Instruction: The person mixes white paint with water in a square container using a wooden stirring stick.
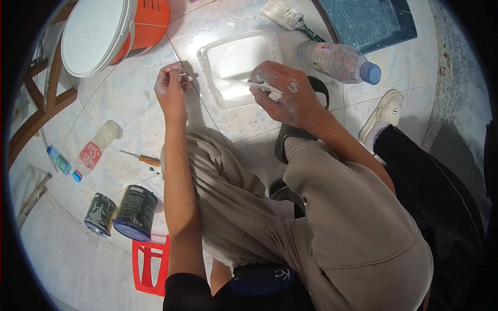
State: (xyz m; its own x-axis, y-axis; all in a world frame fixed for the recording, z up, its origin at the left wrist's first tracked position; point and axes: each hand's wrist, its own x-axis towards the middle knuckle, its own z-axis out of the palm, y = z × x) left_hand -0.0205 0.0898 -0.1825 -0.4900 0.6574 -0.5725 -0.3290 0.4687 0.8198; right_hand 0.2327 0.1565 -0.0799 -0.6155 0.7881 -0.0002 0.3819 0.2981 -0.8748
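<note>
We see an open tub (206, 72) on the tiled floor, with smooth white paint (236, 65) inside it. Our right hand (288, 96) is at the tub's right side, its fingers and thumb closed on a thin, whitish flat piece (264, 88) that points over the paint; white smears mark the knuckles. Our left hand (172, 85) is just to the left of the tub, clear of its rim, with the fingers curled in and whitened at the tips; we cannot tell whether it grips anything small.

Beyond the tub, toward the upper right, we find a paint-caked brush (282, 15) lying on the floor, and a dark blue-grey board (371, 23) past that. To the right of the tub, a clear bottle (337, 62) with a blue cap lies on its side. Up to the left of the tub is an orange bucket (153, 26) with a white lid (96, 33).

Farther off, down and left of the tub, we have a red-labelled bottle (93, 150), a screwdriver (148, 159) and two dark cans (136, 212). Well to the tub's lower right is another person's white shoe (383, 115).
</note>
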